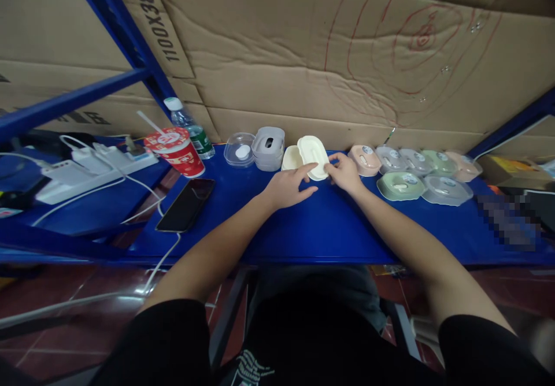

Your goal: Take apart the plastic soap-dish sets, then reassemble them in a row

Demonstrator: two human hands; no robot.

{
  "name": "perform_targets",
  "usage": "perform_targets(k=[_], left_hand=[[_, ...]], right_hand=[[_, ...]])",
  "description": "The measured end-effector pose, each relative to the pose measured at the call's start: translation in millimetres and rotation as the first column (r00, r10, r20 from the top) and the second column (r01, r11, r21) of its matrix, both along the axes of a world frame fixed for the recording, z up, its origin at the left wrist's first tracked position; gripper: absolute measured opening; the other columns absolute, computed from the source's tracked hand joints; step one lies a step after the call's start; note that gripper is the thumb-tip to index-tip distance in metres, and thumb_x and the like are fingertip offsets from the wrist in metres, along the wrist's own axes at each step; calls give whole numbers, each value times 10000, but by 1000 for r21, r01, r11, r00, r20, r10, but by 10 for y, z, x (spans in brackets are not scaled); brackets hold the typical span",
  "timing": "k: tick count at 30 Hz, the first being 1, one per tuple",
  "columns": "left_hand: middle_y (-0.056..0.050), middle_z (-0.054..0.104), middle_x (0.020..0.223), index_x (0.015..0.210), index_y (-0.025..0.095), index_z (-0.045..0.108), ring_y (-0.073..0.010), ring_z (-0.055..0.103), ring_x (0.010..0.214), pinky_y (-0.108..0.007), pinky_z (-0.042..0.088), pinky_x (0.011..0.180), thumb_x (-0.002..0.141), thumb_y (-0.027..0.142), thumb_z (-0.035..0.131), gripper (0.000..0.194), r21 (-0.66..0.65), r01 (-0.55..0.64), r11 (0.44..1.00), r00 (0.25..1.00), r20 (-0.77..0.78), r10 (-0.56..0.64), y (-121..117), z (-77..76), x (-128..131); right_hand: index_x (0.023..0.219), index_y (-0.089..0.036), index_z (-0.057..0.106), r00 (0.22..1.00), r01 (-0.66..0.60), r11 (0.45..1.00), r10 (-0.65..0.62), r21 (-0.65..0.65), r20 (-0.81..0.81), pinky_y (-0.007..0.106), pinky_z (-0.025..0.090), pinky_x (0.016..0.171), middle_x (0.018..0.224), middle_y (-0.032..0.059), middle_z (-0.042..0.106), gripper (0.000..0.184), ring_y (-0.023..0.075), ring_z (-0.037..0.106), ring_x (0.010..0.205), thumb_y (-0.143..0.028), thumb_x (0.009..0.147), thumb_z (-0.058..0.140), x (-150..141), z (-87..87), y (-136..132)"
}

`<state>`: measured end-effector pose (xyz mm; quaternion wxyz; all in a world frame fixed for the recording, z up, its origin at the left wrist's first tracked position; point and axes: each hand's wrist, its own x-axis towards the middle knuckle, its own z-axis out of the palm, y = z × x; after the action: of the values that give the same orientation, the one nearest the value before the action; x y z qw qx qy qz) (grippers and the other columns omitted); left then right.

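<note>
Left arm and right arm are stretched forward, angled inward; left hand is held thumb-spread, right hand is bent into a pinch.

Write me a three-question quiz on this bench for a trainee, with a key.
1. True or false: the red cup has a straw in it.
2. What do the left hand and the right hand both touch? A: the phone. B: the tilted cream piece. C: the bottle.
3. Fill the gap: immediately left of the front-row grey container stands a ___ container.

Key: 1 true; 2 B; 3 green.
</note>
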<state>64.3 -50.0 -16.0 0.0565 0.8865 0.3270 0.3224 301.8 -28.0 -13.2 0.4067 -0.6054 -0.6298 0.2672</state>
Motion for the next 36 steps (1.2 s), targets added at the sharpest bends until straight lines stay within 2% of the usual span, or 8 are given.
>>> perform_targets(k=[6,11,18,23,26,31,34,36], left_hand=[[-30,828,1124,1615,226,449,-263,785,1042,-381,576,883,970,416,696,717,-270,-232,934,972,-94,215,57,85,-67],[-53,813,1203,1649,231,380,-314,740,1213,-418,559,984,975,457,694,777,-405,-314,859,949,-141,281,101,91,-125],[-101,809,1184,1532,181,502,-335,766,1134,-428,578,944,963,513,687,685,-342,-362,867,930,-196,311,135,4,-109],[-147,812,1082,1452,153,556,-335,788,1001,-431,590,872,959,544,694,643,-182,-383,906,920,-163,356,227,-142,-152],[-159,804,1127,1490,151,528,-335,781,1038,-431,588,897,951,548,703,692,-135,-371,919,924,-152,351,275,-200,-171],[-214,764,1266,1582,103,450,-383,735,1201,-469,566,984,953,527,700,799,-173,-420,891,892,-259,370,257,-162,-128],[-221,758,1276,1603,87,424,-377,729,1218,-454,561,987,956,530,700,831,-184,-407,895,896,-272,352,235,-133,-100],[-221,766,1251,1622,74,394,-369,742,1186,-445,565,965,957,546,697,870,-191,-398,897,901,-266,343,231,-127,-92]], right_hand=[[1406,-125,574,992,81,992,-89,-97,-87,254,510,451,603,-40,693,596,162,637,428,-192,818,648,-333,-11,288],[1446,-131,563,996,56,994,-63,-92,-66,270,523,450,615,-37,688,618,170,632,441,-185,833,619,-474,-89,383],[1404,-157,583,999,-33,999,33,2,-41,293,529,545,636,-47,671,545,164,611,495,-335,896,667,-460,-166,394],[1472,-191,474,952,-144,986,116,-82,-284,269,487,515,669,-71,652,683,147,575,512,-428,880,719,-449,-157,365],[1529,-210,412,923,-224,967,172,-117,-344,264,504,537,752,-54,686,791,144,616,566,-464,860,748,-409,-140,355],[1521,-181,477,979,-180,984,180,2,-93,321,556,657,837,-8,722,782,181,670,679,-475,851,752,-124,-46,371],[1443,-166,580,987,-51,975,17,215,157,436,580,876,971,75,772,642,260,726,899,-499,902,670,167,58,344],[1426,-147,612,942,3,954,-103,301,319,516,543,1003,1138,155,779,619,329,718,1076,-496,915,642,368,111,289]])
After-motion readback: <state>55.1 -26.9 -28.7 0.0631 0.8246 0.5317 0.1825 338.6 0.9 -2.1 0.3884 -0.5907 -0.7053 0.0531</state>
